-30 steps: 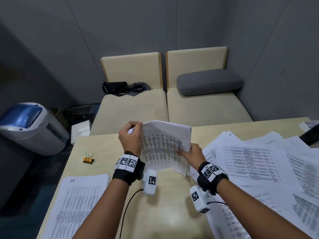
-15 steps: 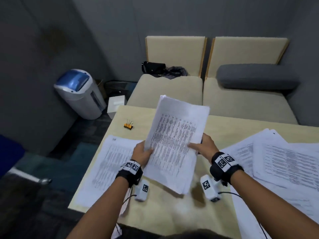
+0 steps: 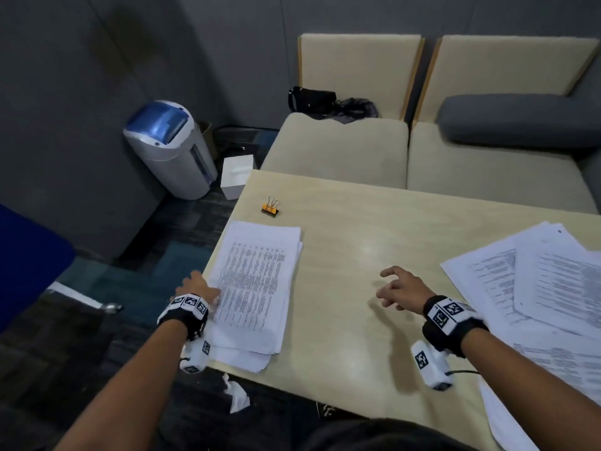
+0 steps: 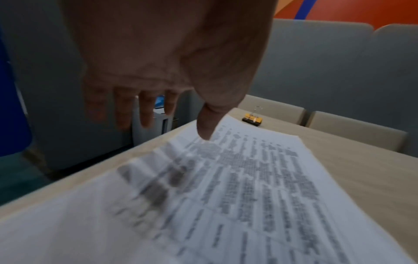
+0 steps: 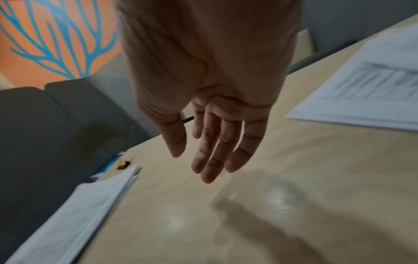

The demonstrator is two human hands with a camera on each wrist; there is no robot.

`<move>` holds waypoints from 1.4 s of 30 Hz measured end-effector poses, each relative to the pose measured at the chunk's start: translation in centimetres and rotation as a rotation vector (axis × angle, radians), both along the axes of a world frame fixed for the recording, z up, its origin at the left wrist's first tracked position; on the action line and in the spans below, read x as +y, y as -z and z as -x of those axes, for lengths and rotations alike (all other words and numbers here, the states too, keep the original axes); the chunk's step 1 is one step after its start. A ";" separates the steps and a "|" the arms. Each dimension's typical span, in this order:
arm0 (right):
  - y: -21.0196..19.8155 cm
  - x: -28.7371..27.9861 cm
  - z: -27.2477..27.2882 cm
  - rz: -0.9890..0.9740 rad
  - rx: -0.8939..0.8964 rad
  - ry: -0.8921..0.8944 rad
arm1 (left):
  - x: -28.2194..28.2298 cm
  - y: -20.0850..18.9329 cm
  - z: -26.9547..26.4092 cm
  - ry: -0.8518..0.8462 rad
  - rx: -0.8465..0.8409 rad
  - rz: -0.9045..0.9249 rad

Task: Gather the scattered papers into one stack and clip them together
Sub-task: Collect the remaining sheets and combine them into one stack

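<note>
One paper stack (image 3: pixel 257 288) at the table's (image 3: pixel 374 262) left edge, left hand (image 3: pixel 198 288) spread beside it, thumb touching. One orange binder clip (image 3: pixel 270 208) beyond; scattered papers (image 3: pixel 527 288) right. Right hand (image 3: pixel 400 289) spread, empty.

My left hand (image 3: pixel 198 286) rests at the left edge of a paper stack (image 3: pixel 257 288) on the table's (image 3: pixel 374 242) left side. A binder clip (image 3: pixel 270 208) sits just behind the stack. My right hand (image 3: pixel 400 289) hovers over the table between that stack and the scattered papers (image 3: pixel 536 281) at right. Seats (image 3: pixel 338 148) stand behind the table.
</note>
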State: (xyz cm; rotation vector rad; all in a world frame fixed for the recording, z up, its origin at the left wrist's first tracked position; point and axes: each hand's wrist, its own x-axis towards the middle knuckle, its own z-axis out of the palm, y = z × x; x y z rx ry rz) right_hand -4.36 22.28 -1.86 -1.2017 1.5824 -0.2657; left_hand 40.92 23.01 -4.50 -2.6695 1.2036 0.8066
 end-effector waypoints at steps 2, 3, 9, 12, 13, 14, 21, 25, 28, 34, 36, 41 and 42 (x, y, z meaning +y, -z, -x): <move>0.5 0.4 3.3 -0.001 0.055 0.050 | -0.8 -0.5 2.0 0.019 -0.124 0.052; 0.8 0.7 5.2 -0.010 0.081 0.083 | -1.4 -0.9 3.5 0.057 -0.148 0.103; 1.4 4.5 18.6 -0.042 0.233 0.369 | -5.8 -1.2 17.5 0.442 0.153 0.339; 1.6 7.6 25.3 -0.034 0.335 0.428 | -6.2 -0.9 27.3 0.694 0.324 0.309; 1.8 8.7 27.3 -0.029 0.381 0.444 | -6.0 -0.6 30.7 0.780 0.365 0.287; 2.1 9.9 29.2 -0.019 0.420 0.468 | -5.7 -0.2 34.1 0.860 0.403 0.263; 5.0 17.0 40.6 -0.030 0.524 0.640 | -4.5 1.7 53.4 1.073 0.473 0.157; 6.1 18.6 45.2 0.048 0.539 0.687 | -7.5 1.8 59.5 0.995 0.396 0.168; 6.9 18.2 47.1 0.102 0.577 0.643 | -10.4 1.6 61.9 0.949 0.293 0.165; 7.6 14.3 48.2 0.160 0.857 0.565 | -14.7 1.7 64.9 0.801 0.290 0.106; 7.6 12.5 48.0 0.179 0.883 0.587 | -15.7 1.9 66.0 0.782 0.291 0.079; 8.4 9.2 47.5 0.092 0.767 0.568 | -17.6 3.0 68.4 0.788 0.255 0.042; 8.5 8.7 47.5 0.091 0.748 0.550 | -17.9 3.2 68.9 0.795 0.225 0.036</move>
